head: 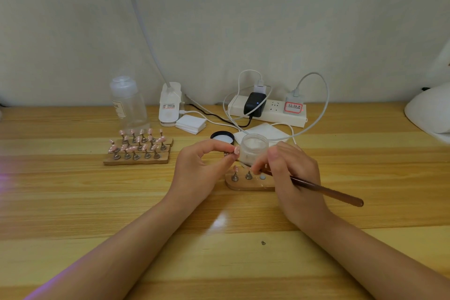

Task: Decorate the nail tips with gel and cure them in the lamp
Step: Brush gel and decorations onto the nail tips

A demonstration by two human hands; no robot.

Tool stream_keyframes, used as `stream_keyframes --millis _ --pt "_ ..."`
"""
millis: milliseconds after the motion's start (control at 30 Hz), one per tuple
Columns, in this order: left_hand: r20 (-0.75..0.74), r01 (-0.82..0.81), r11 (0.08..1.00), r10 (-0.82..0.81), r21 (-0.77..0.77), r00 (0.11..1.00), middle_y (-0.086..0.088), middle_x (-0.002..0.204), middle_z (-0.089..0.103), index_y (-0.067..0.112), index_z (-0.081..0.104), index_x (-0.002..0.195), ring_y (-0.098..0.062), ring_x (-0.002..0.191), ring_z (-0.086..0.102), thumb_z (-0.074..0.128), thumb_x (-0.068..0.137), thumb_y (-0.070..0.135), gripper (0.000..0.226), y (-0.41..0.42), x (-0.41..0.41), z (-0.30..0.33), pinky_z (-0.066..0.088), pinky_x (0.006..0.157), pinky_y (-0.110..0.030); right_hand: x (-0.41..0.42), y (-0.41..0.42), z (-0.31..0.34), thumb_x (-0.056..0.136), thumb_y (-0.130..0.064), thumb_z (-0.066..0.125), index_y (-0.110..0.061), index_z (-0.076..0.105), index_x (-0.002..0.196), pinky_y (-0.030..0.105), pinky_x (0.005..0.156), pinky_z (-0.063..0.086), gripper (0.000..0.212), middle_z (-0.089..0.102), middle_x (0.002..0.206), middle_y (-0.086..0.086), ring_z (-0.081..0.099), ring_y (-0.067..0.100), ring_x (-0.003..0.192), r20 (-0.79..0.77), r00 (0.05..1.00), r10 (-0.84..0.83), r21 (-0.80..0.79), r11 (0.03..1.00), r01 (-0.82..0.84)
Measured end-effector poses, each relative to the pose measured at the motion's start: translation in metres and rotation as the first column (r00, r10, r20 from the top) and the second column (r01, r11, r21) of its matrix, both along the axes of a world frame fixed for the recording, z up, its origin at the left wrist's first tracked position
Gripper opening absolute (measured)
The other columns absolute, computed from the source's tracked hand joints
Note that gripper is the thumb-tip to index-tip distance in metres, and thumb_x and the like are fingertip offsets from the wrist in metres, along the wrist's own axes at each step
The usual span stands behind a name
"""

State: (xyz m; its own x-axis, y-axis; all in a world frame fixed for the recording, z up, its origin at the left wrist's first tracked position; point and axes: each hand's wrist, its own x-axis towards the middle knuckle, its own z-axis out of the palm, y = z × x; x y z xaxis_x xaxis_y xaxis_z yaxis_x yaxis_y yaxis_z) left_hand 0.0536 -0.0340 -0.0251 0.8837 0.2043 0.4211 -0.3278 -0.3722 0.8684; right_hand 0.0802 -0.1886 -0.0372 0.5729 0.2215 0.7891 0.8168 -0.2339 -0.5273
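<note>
Left hand point(203, 165) pinches small pink dotted nail tip point(236, 150) above light wooden table point(97, 202) w/ right hand point(289, 178) gripping long brown wooden brush point(326, 190) beside it, so a shaky grip could smear gel or knock open clear glass gel jar point(254, 147).

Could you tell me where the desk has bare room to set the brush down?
Bare wood lies right of the small wooden stand, toward the white lamp, and in front between the forearms. It is crowded behind the hands: open jar, lid, cables, power strip.
</note>
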Motion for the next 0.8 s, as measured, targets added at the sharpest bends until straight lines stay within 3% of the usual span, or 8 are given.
stream_keyframes --millis 167,333,633,800 --pt "0.019 0.004 1.000 -0.004 0.003 1.000 0.011 0.080 0.068 0.027 0.069 0.075 0.005 0.082 0.059 0.072 0.074 0.011 0.016 -0.0010 0.0003 0.0007 0.039 0.074 -0.003 0.0010 -0.0009 -0.0001 0.094 -0.019 0.031 -0.008 0.063 0.062 0.025 0.067 0.042 0.046 0.060 0.061 -0.004 0.053 0.004 0.064 0.021 1.000 -0.014 0.065 0.998 0.013" --pt "0.040 0.013 0.999 -0.014 0.029 0.999 0.007 0.082 0.068 0.026 0.069 0.076 0.001 0.084 0.059 0.073 0.073 0.011 0.016 -0.0005 0.0002 0.0007 0.040 0.074 -0.004 0.0035 0.0012 -0.0003 0.094 -0.026 0.033 -0.010 0.063 0.071 0.027 0.068 0.043 0.041 0.060 0.068 -0.007 0.055 0.008 0.070 -0.027 0.999 -0.036 0.017 0.999 0.037" --pt "0.042 0.004 0.999 -0.006 0.047 0.999 0.005 0.083 0.069 0.023 0.071 0.078 0.000 0.084 0.060 0.072 0.073 0.007 0.018 0.0012 0.0019 -0.0017 0.040 0.074 -0.004 0.0023 -0.0004 -0.0007 0.095 -0.024 0.031 -0.008 0.063 0.061 0.029 0.065 0.041 0.049 0.060 0.058 -0.001 0.052 0.012 0.061 0.028 0.999 -0.032 0.023 0.999 0.032" --pt "0.033 0.008 0.999 -0.009 0.042 0.999 0.004 0.085 0.070 0.019 0.072 0.081 -0.001 0.084 0.061 0.073 0.073 0.009 0.013 0.0001 0.0014 -0.0010 0.041 0.072 -0.005 0.0029 0.0008 0.0002 0.093 -0.023 0.034 -0.009 0.062 0.067 0.032 0.065 0.043 0.040 0.060 0.064 -0.003 0.055 0.013 0.066 0.012 0.999 -0.041 0.029 0.999 0.041"
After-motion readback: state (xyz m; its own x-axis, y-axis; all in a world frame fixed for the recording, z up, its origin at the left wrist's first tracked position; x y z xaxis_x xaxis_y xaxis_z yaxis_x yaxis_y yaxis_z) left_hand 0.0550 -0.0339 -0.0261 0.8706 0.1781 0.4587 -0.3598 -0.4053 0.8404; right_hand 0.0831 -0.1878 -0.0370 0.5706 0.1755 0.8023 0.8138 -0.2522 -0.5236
